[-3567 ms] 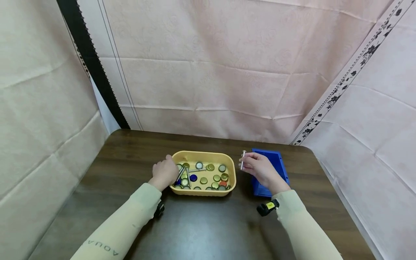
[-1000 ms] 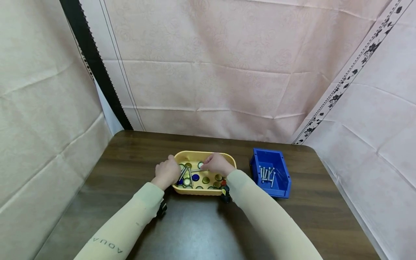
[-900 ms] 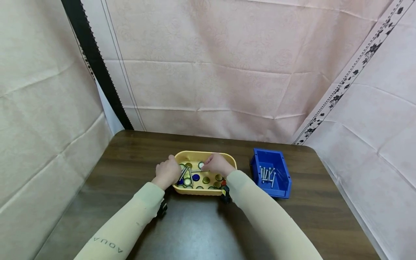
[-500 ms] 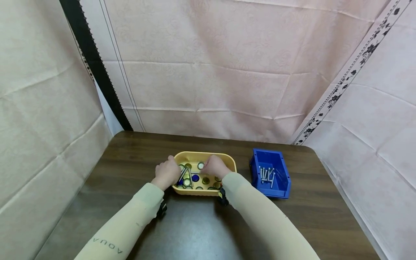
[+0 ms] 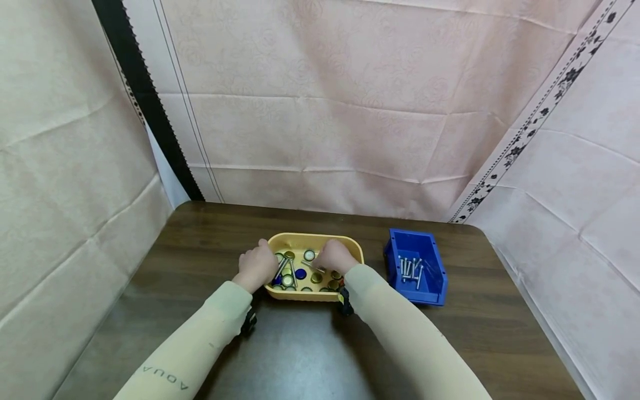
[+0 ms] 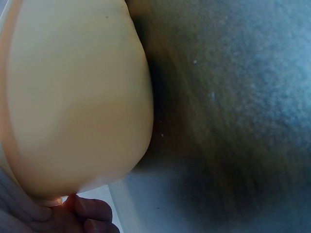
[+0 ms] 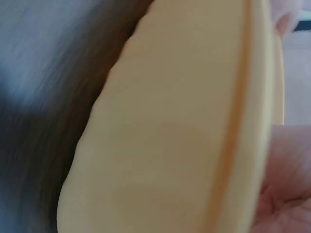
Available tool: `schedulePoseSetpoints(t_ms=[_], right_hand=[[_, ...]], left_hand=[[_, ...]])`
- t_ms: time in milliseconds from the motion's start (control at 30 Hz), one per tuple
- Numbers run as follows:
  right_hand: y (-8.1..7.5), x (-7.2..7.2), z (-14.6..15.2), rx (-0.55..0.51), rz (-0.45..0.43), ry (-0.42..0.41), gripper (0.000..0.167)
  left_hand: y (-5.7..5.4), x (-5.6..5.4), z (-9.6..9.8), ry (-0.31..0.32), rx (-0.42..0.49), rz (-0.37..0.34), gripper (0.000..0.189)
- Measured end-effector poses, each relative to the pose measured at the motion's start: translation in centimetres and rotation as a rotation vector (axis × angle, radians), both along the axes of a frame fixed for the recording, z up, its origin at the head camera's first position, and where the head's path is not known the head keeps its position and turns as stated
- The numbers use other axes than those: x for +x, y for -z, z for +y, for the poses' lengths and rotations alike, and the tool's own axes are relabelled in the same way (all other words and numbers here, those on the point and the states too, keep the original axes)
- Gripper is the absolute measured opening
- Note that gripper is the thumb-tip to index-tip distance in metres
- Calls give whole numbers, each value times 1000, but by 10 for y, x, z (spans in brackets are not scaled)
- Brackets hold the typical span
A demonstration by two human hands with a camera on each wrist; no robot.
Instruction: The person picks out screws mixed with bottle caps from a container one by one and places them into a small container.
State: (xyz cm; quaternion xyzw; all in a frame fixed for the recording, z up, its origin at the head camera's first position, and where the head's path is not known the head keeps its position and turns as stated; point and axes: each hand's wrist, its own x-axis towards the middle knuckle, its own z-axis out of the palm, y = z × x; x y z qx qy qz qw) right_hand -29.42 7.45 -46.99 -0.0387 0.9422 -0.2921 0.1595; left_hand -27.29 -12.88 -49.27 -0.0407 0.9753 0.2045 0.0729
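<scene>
A yellow plastic tray (image 5: 305, 297) holds several bottle caps, among them a blue cap (image 5: 300, 274) and an upturned cap with a pale inside (image 5: 309, 255). Several silver bolts lie at its left end. My left hand (image 5: 257, 264) grips the tray's left rim; its curled fingers (image 6: 92, 213) show at the rim in the left wrist view. My right hand (image 5: 334, 256) is inside the tray, its fingers pointing down at a slanted bolt (image 5: 308, 265). Its fingertips are hidden, so I cannot tell whether they pinch that bolt. The right wrist view is mostly the tray wall (image 7: 160, 116).
To the right of the tray stands a blue bin (image 5: 430, 295) with several bolts (image 5: 410, 268) in it. Both containers rest on a dark wooden table (image 5: 300, 344). Patterned cloth (image 5: 325, 139) hangs behind the table and along both sides.
The right hand earlier held a bolt upright beside the blue bin, then came to the yellow tray. A bolt under its fingers has turned from nearly level to slanted. The left hand stays put.
</scene>
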Motion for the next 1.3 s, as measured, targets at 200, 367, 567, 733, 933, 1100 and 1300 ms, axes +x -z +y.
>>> schedulePoseSetpoints(t_ms=[200,367,567,733,933,1100,1300], right_hand=[[5,-1,2,-250,-72,74,36],[7,-1,-1,-176,-34,39,29],[6,1,-4,-57,12,16,46],[9,0,-4,-92,-51,77,37],[11,-4,-5,-202,-160,189,12],[12,-1,-4,-261,-176,231,12],[16,-1,-3,-237,-160,252,11]], left_hand=[[1,-1,0,-3,2,-2,32],[-1,-1,0,-4,0,2,32],[0,-1,2,-4,6,-6,32],[0,-2,0,6,-1,-2,34],[0,-3,-3,9,0,-4,37],[3,-4,-4,11,11,-4,36],[3,-2,-3,14,16,-11,36]])
